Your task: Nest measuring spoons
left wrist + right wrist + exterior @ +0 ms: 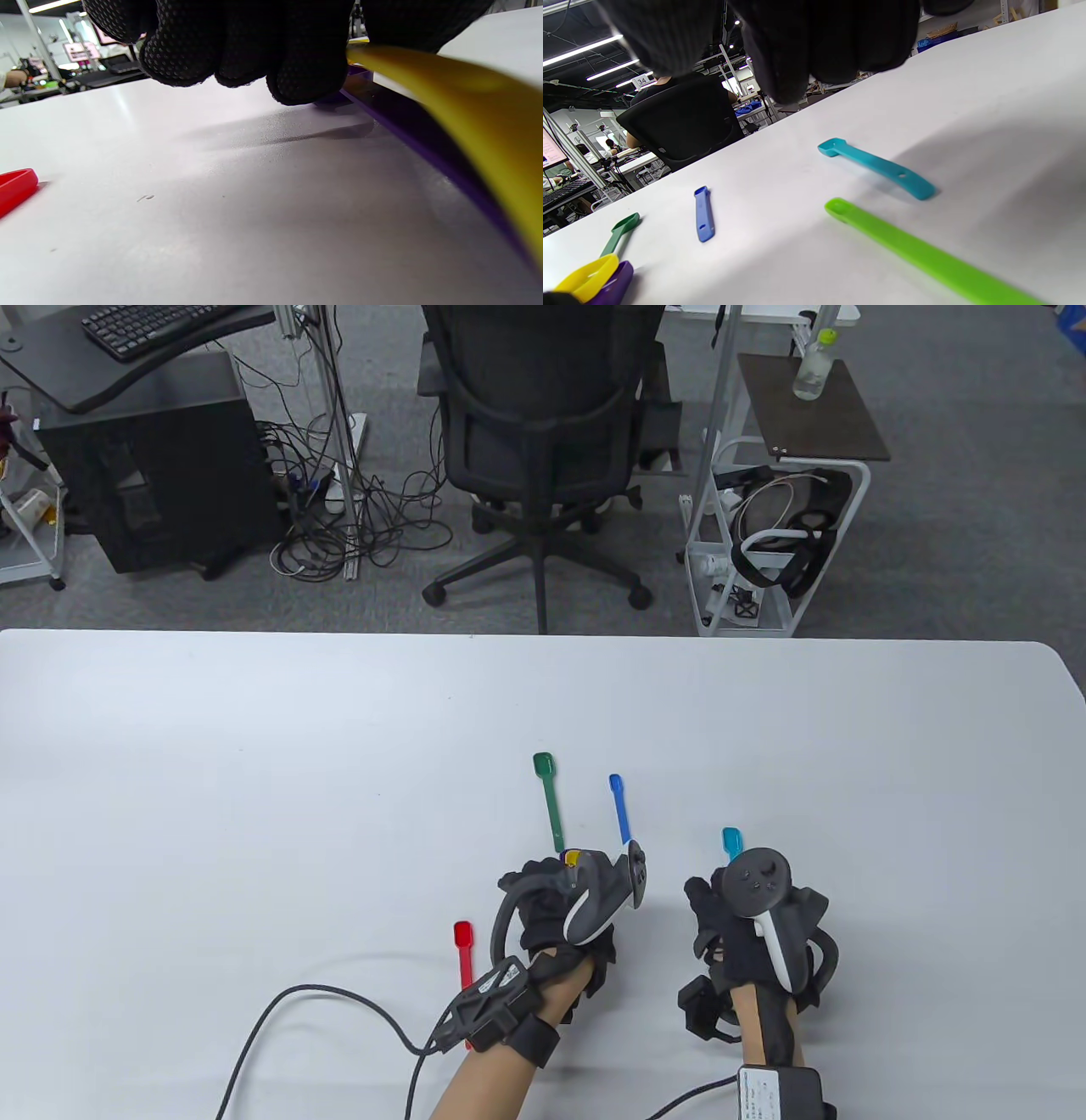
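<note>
1. Beyond the white desk [254,780] lies grey office carpet with a black office chair [543,432], a tangle of cables [339,517] and a white wire cart [764,551].
2. Left hand [568,916] sits near 6 o'clock on the desk; its fingers [237,46] are curled down over a yellow measuring spoon [466,110] stacked on a purple measuring spoon [424,140], the grip pinching the yellow one.
3. Right hand [755,933] rests just toward 3 o'clock of the left hand, above the desk; whether its grip is released or clenched cannot be told.
4. A lime green measuring spoon [916,250] and a teal measuring spoon [878,167] lie side by side under the right hand, apart from each other.
5. Toward 12 o'clock of the left hand lie a dark green measuring spoon [549,802] and a blue measuring spoon [619,808].
6. A red measuring spoon [463,954] lies at the left hand's 9 o'clock side.
</note>
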The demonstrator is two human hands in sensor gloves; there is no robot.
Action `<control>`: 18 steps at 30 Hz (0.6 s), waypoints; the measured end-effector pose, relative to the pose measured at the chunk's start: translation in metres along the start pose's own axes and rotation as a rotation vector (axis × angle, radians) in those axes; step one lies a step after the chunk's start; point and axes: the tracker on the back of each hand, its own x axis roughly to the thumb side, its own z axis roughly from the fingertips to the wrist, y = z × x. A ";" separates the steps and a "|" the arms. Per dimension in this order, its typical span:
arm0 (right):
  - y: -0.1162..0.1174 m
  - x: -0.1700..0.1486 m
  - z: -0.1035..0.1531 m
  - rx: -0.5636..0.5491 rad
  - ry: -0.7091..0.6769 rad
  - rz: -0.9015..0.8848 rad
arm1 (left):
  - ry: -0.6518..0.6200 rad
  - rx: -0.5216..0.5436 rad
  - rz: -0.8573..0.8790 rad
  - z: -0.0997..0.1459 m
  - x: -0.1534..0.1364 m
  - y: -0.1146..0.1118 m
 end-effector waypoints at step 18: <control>0.003 0.002 0.002 0.023 -0.001 0.033 | 0.022 -0.014 -0.057 -0.001 0.002 -0.005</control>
